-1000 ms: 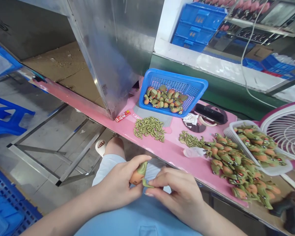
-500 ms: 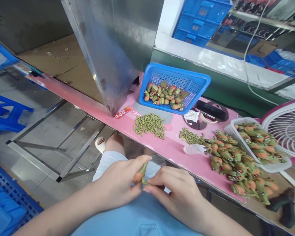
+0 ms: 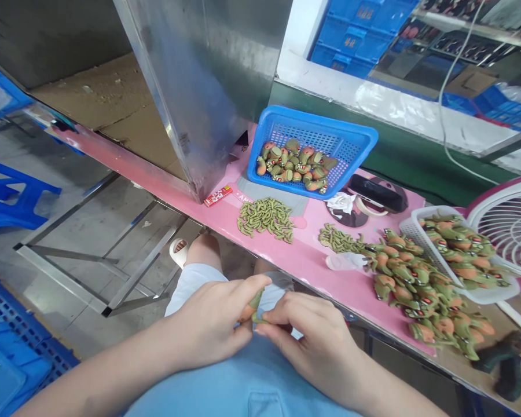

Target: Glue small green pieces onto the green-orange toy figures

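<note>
Above my lap, my left hand (image 3: pixel 212 318) is closed round a small green-and-orange toy figure (image 3: pixel 248 311), mostly hidden by the fingers. My right hand (image 3: pixel 315 330) pinches a small green curved piece (image 3: pixel 257 318) between thumb and forefinger, against the figure's lower side. Whether the piece is fixed to the figure I cannot tell. On the pink table beyond lies a pile of similar green pieces (image 3: pixel 265 219), with a smaller pile (image 3: pixel 337 238) to its right. A blue basket (image 3: pixel 356 136) behind them contains several green-and-orange figure parts (image 3: pixel 306 165).
At right, many green-and-orange figures (image 3: pixel 417 278) are heaped on the pink table (image 3: pixel 304 263), beside a white basket (image 3: pixel 429 249) of more figures and a white fan (image 3: pixel 510 226). A metal cabinet (image 3: pixel 226 75) stands at the back left. A black phone-like object (image 3: pixel 380 194) lies behind.
The view has shifted slightly. Both hands stay together at the figure, and less of the green piece shows between them now. The things on the table have not moved.
</note>
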Available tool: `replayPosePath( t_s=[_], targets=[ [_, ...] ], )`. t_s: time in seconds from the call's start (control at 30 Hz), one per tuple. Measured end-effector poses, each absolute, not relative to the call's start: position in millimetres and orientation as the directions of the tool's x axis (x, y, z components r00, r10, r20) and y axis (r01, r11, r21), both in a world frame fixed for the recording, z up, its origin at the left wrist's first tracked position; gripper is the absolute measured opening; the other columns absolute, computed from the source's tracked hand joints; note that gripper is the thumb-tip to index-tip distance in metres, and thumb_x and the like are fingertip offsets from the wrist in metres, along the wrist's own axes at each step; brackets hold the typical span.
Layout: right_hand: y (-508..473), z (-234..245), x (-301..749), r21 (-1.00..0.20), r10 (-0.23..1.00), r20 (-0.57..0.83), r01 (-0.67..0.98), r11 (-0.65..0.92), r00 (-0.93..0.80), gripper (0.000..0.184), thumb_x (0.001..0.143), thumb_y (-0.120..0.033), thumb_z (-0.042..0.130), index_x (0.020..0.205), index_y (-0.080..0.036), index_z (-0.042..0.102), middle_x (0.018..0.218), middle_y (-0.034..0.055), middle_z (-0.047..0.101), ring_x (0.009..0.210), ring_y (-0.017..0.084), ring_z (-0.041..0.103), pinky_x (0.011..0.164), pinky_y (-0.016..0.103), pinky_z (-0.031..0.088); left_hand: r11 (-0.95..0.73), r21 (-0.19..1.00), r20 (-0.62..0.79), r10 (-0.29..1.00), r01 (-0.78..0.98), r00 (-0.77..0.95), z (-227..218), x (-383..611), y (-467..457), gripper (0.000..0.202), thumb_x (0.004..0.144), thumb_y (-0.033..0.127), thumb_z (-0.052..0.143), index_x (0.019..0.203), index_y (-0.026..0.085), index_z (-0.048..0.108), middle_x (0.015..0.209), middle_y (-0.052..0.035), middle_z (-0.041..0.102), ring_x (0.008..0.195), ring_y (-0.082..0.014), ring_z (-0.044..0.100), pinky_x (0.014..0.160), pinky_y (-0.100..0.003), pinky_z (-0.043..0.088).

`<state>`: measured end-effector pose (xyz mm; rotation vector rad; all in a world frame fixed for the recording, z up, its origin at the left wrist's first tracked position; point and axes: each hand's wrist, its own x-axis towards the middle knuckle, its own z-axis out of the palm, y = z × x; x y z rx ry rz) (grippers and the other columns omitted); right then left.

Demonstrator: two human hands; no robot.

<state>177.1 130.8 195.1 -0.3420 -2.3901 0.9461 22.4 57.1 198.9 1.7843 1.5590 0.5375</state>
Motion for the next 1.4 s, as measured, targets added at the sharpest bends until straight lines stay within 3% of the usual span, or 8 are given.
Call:
replayPosePath(
  t_s=[0.17, 0.63, 0.77, 0.97, 1.4],
  targets=[
    [129.2, 193.6, 177.9, -0.692, 0.414, 0.401, 0.025, 0.721, -0.817, 0.021, 0.09, -0.022, 0.048, 0.071, -0.013, 0.052, 0.059, -0.0006, 0.053, 0.052, 0.007, 0.047, 0.05, 0.019, 0.037, -0.036, 0.73, -0.149, 0.966, 0.683, 0.21, 199.7, 22.6, 56.3, 0.048, 0.067, 0.007, 0.044, 0.115, 0.009, 0.042, 0.085, -0.0084, 0.063, 0.076, -0.0226, 0.06, 0.061, -0.031, 0.045],
    [127.7, 195.5, 178.6, -0.659, 0.388, 0.432, 0.008, 0.752, -0.814, 0.018, 0.09, -0.02, 0.046, 0.073, -0.014, 0.049, 0.06, -0.0007, 0.051, 0.053, 0.008, 0.046, 0.05, 0.02, 0.038, -0.061, 0.742, -0.126, 0.966, 0.668, 0.227, 195.7, 22.5, 54.8, 0.047, 0.069, 0.01, 0.041, 0.116, 0.014, 0.038, 0.094, -0.0093, 0.064, 0.082, -0.0222, 0.061, 0.065, -0.031, 0.046],
    [126.2, 197.2, 180.1, -0.63, 0.372, 0.431, 0.021, 0.777, -0.822, 0.02, 0.091, -0.018, 0.044, 0.071, -0.015, 0.048, 0.058, 0.0001, 0.051, 0.052, 0.01, 0.046, 0.048, 0.022, 0.037, -0.066, 0.746, -0.121, 0.965, 0.662, 0.232, 197.2, 22.2, 53.9, 0.046, 0.071, 0.012, 0.042, 0.116, 0.016, 0.038, 0.094, -0.0077, 0.064, 0.082, -0.0211, 0.061, 0.066, -0.03, 0.047],
    [124.1, 198.7, 179.3, -0.616, 0.361, 0.459, 0.002, 0.787, -0.812, 0.021, 0.09, -0.016, 0.045, 0.069, -0.014, 0.048, 0.058, 0.0, 0.049, 0.052, 0.009, 0.042, 0.048, 0.021, 0.036, -0.101, 0.736, -0.108, 0.959, 0.669, 0.263, 199.1, 23.2, 55.0, 0.045, 0.072, 0.011, 0.044, 0.116, 0.011, 0.04, 0.093, -0.0108, 0.064, 0.077, -0.0234, 0.062, 0.064, -0.033, 0.047],
    [124.4, 198.0, 180.0, -0.631, 0.352, 0.445, -0.01, 0.775, -0.823, 0.02, 0.089, -0.015, 0.046, 0.07, -0.014, 0.048, 0.057, 0.0, 0.049, 0.051, 0.01, 0.041, 0.048, 0.021, 0.036, -0.106, 0.725, -0.105, 0.959, 0.681, 0.262, 198.7, 24.4, 53.8, 0.047, 0.071, 0.011, 0.043, 0.117, 0.016, 0.038, 0.093, -0.0075, 0.065, 0.077, -0.0193, 0.061, 0.065, -0.029, 0.046]
  ],
)
